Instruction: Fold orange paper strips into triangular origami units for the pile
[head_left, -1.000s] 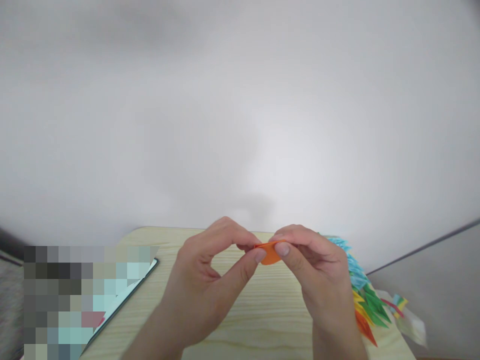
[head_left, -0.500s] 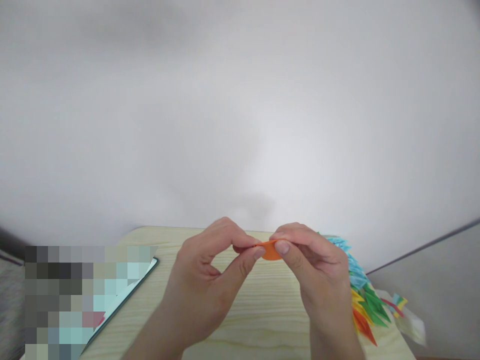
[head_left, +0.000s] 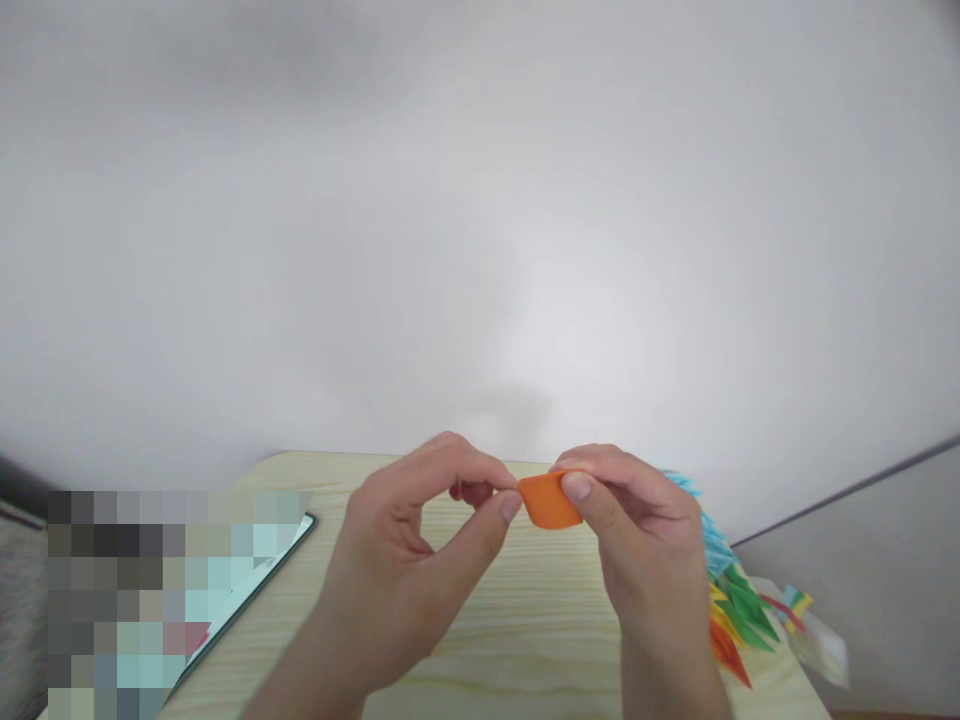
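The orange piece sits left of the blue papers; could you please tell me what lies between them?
In the head view, the right hand, pinching the orange piece, lies between it and the blue papers.

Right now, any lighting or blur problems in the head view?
Head view: bright patch on the wall, faint soft shadow at its lower left; head view, lower left: blocky pixelation over much of the screen; head view, right: folded papers look soft; head view, centre: orange paper's outline reads clearly.
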